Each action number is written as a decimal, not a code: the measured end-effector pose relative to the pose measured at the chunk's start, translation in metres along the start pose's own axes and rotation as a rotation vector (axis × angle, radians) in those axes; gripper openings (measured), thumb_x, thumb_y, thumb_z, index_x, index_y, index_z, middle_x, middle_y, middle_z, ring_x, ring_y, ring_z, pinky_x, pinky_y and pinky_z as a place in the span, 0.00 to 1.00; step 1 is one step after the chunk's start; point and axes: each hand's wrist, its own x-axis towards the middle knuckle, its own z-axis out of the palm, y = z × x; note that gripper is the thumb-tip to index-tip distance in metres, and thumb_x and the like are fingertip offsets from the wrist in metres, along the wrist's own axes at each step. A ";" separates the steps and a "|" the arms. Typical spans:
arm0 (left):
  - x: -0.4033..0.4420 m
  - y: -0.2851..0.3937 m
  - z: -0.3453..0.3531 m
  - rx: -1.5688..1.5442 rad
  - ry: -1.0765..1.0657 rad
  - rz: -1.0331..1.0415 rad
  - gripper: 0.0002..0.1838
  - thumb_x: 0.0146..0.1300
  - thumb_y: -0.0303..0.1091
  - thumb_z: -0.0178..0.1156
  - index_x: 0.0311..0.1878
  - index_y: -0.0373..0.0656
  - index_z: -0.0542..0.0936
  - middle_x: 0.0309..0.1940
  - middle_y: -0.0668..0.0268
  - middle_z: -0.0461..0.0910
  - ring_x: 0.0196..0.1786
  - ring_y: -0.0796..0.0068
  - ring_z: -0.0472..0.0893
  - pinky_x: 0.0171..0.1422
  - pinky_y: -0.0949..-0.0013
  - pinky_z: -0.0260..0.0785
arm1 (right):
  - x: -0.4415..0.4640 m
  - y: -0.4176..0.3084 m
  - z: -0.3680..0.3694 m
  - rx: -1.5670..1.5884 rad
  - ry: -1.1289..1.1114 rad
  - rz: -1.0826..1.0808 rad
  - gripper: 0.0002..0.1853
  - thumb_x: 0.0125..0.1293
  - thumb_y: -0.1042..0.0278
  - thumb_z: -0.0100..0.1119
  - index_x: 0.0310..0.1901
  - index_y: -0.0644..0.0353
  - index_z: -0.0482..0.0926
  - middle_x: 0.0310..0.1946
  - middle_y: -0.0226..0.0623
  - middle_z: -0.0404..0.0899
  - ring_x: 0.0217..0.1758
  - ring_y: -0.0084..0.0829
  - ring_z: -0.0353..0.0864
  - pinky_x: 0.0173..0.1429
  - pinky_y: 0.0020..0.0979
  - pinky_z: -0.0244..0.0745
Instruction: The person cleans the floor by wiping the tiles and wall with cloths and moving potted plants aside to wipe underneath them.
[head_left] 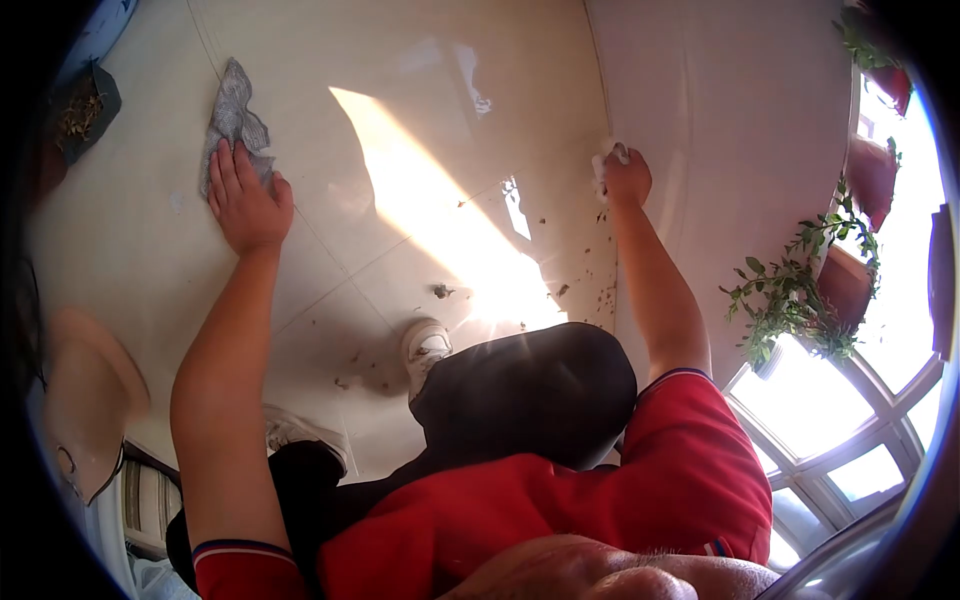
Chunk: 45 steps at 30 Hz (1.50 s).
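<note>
My left hand [248,205] lies on a crumpled grey cloth [232,108] on the pale tiled floor [310,250]. Its fingers are stretched out over the lower part of the cloth, with the thumb apart. At the foot of the white wall, my right hand [630,178] is closed round a crumpled white tissue or cloth [600,172]; part of that is hidden in the fist. Brown crumbs of dirt [600,290] are scattered along the wall's base below this hand. Larger dark bits [442,291] lie near my shoe.
A dark pot of dried plant matter [85,110] stands at the upper left. Potted green plants [800,275] line the window side at the right. A beige curved object [90,400] is at the lower left. My white shoe [427,345] rests on the floor near a sunlit strip [420,200].
</note>
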 end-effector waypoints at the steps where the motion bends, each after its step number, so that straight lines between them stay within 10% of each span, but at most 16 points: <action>1: 0.000 0.000 0.001 0.004 -0.007 -0.003 0.38 0.61 0.48 0.58 0.73 0.43 0.66 0.78 0.60 0.60 0.80 0.57 0.59 0.79 0.51 0.54 | 0.012 -0.016 -0.001 -0.072 0.145 -0.225 0.19 0.66 0.58 0.59 0.57 0.53 0.82 0.45 0.44 0.85 0.47 0.44 0.85 0.53 0.45 0.79; 5: -0.001 0.002 0.001 0.070 -0.001 0.009 0.37 0.63 0.49 0.57 0.73 0.43 0.67 0.78 0.60 0.61 0.80 0.57 0.60 0.78 0.52 0.55 | 0.066 -0.124 -0.030 -0.204 0.411 -0.645 0.19 0.66 0.57 0.60 0.59 0.44 0.82 0.45 0.44 0.81 0.50 0.46 0.83 0.53 0.46 0.80; 7: 0.001 0.002 -0.001 0.029 0.054 0.054 0.36 0.63 0.49 0.57 0.72 0.42 0.67 0.77 0.59 0.62 0.79 0.57 0.61 0.77 0.51 0.57 | 0.117 -0.154 -0.034 -0.296 0.623 -0.863 0.21 0.76 0.60 0.47 0.65 0.52 0.76 0.59 0.61 0.77 0.56 0.54 0.82 0.57 0.47 0.79; 15: 0.000 0.002 -0.001 0.019 0.045 0.058 0.35 0.63 0.48 0.57 0.72 0.41 0.68 0.76 0.57 0.64 0.78 0.55 0.63 0.76 0.50 0.59 | 0.183 -0.128 -0.007 -0.535 0.283 -0.594 0.18 0.70 0.55 0.59 0.59 0.46 0.82 0.49 0.44 0.82 0.54 0.44 0.83 0.55 0.46 0.81; 21: 0.004 -0.001 -0.006 -0.020 0.020 0.030 0.36 0.61 0.47 0.58 0.72 0.41 0.68 0.76 0.57 0.64 0.78 0.54 0.62 0.76 0.49 0.58 | 0.135 -0.079 0.040 -0.694 -0.290 -0.227 0.20 0.71 0.58 0.56 0.62 0.49 0.80 0.62 0.39 0.81 0.63 0.43 0.80 0.61 0.44 0.79; 26: 0.004 0.004 -0.007 -0.023 0.016 0.020 0.37 0.60 0.47 0.58 0.72 0.41 0.68 0.76 0.57 0.64 0.77 0.54 0.63 0.76 0.48 0.58 | 0.122 -0.079 0.030 -0.664 -0.184 -0.260 0.20 0.66 0.56 0.66 0.57 0.54 0.83 0.58 0.41 0.83 0.62 0.41 0.81 0.59 0.44 0.81; 29: 0.003 0.005 -0.006 -0.012 0.040 0.050 0.37 0.60 0.47 0.59 0.72 0.40 0.68 0.76 0.57 0.64 0.77 0.54 0.63 0.76 0.48 0.59 | 0.190 -0.126 0.023 -0.545 -0.058 -0.357 0.22 0.70 0.57 0.55 0.64 0.42 0.79 0.60 0.38 0.82 0.61 0.43 0.81 0.58 0.45 0.80; 33: 0.002 0.005 -0.002 0.020 0.022 0.054 0.38 0.60 0.46 0.60 0.72 0.40 0.68 0.76 0.58 0.63 0.78 0.55 0.62 0.77 0.49 0.58 | 0.175 -0.158 -0.002 -0.505 -0.110 -0.287 0.17 0.75 0.60 0.49 0.54 0.54 0.84 0.56 0.43 0.83 0.58 0.43 0.84 0.57 0.43 0.81; 37: 0.006 0.006 -0.001 -0.002 0.001 0.037 0.37 0.60 0.46 0.60 0.72 0.40 0.68 0.77 0.58 0.62 0.79 0.55 0.61 0.77 0.50 0.56 | 0.133 -0.080 0.034 -0.672 -0.116 -0.322 0.24 0.71 0.55 0.52 0.68 0.36 0.76 0.58 0.36 0.84 0.61 0.43 0.82 0.58 0.48 0.79; 42: 0.000 0.000 -0.007 0.024 -0.012 0.051 0.37 0.61 0.46 0.60 0.72 0.40 0.67 0.77 0.58 0.62 0.79 0.55 0.61 0.78 0.50 0.56 | 0.172 -0.114 0.029 -0.508 -0.354 -0.234 0.25 0.69 0.48 0.58 0.65 0.47 0.79 0.59 0.37 0.84 0.60 0.39 0.83 0.58 0.41 0.79; 45: -0.001 0.006 0.001 0.020 -0.005 0.042 0.37 0.61 0.46 0.59 0.72 0.40 0.67 0.77 0.58 0.61 0.79 0.55 0.60 0.78 0.50 0.55 | 0.138 -0.187 -0.007 -0.407 0.045 -0.474 0.19 0.68 0.64 0.57 0.59 0.56 0.80 0.54 0.53 0.82 0.55 0.51 0.82 0.56 0.47 0.80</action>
